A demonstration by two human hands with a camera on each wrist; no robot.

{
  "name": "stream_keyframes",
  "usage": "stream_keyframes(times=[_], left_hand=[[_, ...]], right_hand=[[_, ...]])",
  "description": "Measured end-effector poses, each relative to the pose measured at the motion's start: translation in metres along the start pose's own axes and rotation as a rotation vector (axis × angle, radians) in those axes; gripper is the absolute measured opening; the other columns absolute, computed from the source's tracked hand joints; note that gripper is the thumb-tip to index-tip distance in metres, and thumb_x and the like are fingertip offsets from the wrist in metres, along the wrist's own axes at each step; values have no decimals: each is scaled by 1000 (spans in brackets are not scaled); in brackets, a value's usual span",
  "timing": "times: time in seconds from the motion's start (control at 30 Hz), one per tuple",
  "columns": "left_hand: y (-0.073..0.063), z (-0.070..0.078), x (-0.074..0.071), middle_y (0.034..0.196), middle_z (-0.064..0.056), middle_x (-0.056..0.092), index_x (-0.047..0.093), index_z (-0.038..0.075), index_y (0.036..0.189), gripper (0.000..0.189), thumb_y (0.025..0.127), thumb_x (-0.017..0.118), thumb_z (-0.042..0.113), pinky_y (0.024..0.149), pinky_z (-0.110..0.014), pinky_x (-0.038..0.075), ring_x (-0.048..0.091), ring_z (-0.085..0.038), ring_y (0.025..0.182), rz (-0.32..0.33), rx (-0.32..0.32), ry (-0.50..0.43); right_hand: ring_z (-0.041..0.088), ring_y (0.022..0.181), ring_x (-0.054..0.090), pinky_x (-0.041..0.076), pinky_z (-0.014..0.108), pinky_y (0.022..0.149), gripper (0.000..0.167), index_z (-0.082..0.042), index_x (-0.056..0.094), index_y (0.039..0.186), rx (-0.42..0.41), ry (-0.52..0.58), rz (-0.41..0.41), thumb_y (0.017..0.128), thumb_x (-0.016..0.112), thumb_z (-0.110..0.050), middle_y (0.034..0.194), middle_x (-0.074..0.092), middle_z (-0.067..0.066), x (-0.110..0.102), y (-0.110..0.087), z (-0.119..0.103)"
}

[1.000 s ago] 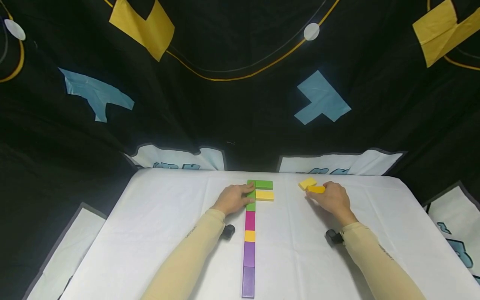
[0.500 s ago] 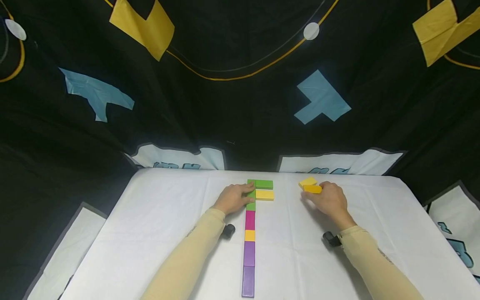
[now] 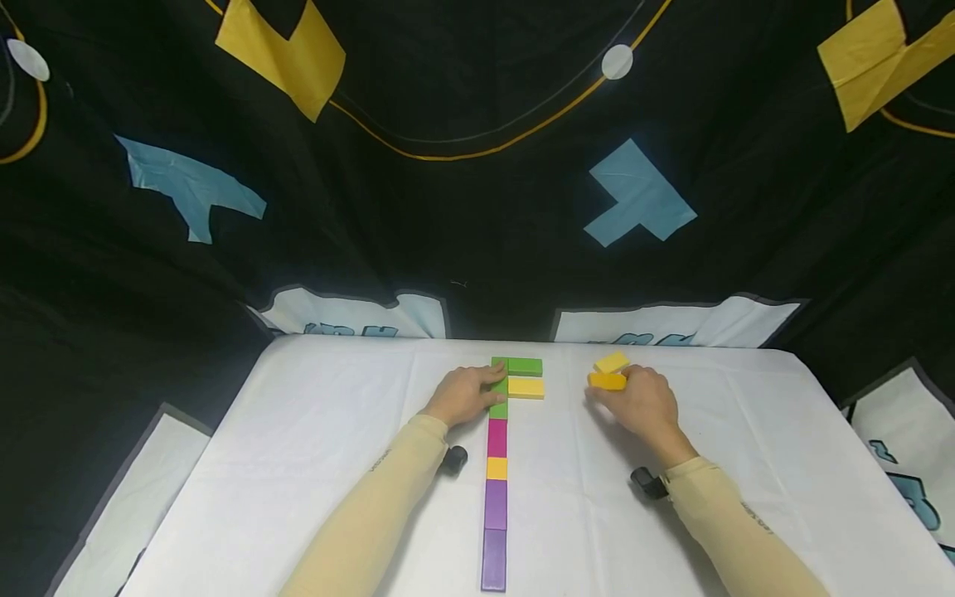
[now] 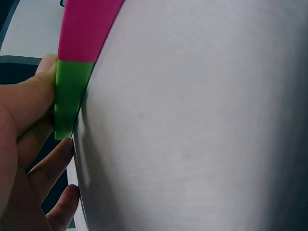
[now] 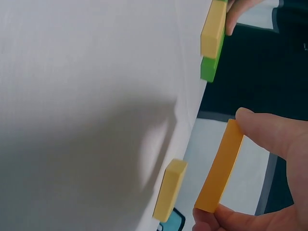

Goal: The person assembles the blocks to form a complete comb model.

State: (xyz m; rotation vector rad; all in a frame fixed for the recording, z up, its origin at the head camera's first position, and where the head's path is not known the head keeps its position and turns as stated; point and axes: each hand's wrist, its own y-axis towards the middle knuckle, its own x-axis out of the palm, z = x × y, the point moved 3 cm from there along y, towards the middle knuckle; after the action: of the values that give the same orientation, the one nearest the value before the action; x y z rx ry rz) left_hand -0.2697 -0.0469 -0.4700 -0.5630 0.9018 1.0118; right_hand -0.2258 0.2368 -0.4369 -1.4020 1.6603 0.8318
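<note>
In the head view, my left hand [image 3: 464,395] touches the green block [image 3: 498,411] at the far end of a column of blocks. Its thumb and a finger rest across that block; in the left wrist view, the fingers [image 4: 53,166] are loosely extended beside the green end. To the right, my right hand [image 3: 643,406] holds a yellow-orange block [image 5: 220,166] above the cloth, pinched by its ends between thumb and fingers. A lighter yellow block [image 5: 171,190] lies on the cloth close by.
Below the green block, the column continues with a magenta block [image 3: 497,438], a small orange block [image 3: 496,468] and two purple blocks [image 3: 495,560]. A green block [image 3: 525,366] and a yellow block [image 3: 526,388] extend rightward from its top. Behind the white table [image 3: 358,365] hangs a black curtain [image 3: 477,232].
My right hand has moved left with the yellow-orange block, coming away from the right side of the lighter yellow block. My left hand has stayed on the green block.
</note>
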Motion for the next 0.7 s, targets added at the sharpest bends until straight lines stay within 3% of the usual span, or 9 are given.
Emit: stream_keyframes(times=[0.17,0.7], left_hand=[[0,0,0,149,5,51,58,18,143,54,93,72,33,117,-44,35,46,-26,140,3,12,1],[1,1,0,150,6,50,57,19,143,54,93,73,33,117,-42,35,46,-24,140,-2,6,5]], right_hand=[[32,86,60,53,42,70,72,10,62,122,-20,-12,5,81,79,-47,102,66,22,6,-5,-6],[28,81,59,49,38,63,71,10,67,117,-100,-45,6,79,80,-49,94,68,18,20,-17,-27]])
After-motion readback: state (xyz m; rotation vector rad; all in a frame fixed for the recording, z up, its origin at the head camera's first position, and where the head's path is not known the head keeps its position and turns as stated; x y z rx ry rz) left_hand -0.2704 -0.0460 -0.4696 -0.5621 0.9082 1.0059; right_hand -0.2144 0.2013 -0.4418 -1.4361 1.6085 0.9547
